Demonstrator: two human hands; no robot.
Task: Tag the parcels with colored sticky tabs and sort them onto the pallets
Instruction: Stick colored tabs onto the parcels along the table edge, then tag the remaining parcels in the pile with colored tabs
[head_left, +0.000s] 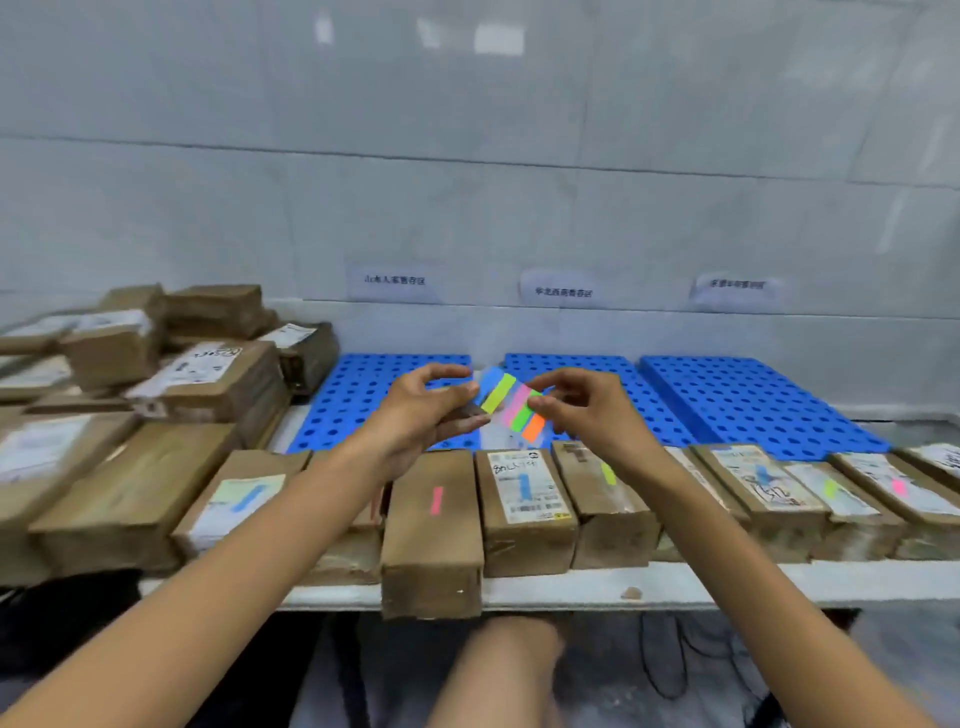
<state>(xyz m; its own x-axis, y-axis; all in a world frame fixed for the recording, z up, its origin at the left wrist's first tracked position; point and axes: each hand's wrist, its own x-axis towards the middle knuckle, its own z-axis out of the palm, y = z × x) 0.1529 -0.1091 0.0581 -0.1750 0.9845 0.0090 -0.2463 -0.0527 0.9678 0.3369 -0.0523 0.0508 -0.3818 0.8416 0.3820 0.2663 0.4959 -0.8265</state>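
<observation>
Above the parcels (431, 519), the tab sheet (506, 402) spans both grips, its long axis slanting down-right: left grip (415, 415) pinches the upper end, right grip (587, 410), equally near, pinches a tab's edge.

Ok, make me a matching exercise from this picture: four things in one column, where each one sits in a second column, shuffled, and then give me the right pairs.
Things
1. sticky tab sheet
2. right blue pallet
3. stacked parcels
4. plain-topped parcel with pink tab

Places
A. at the left end of the table
B. jutting over the table's front edge
C. lying flat behind the parcel row
D. pinched between the left hand and the right hand

Pairs: 1-D, 2-C, 3-A, 4-B
</observation>
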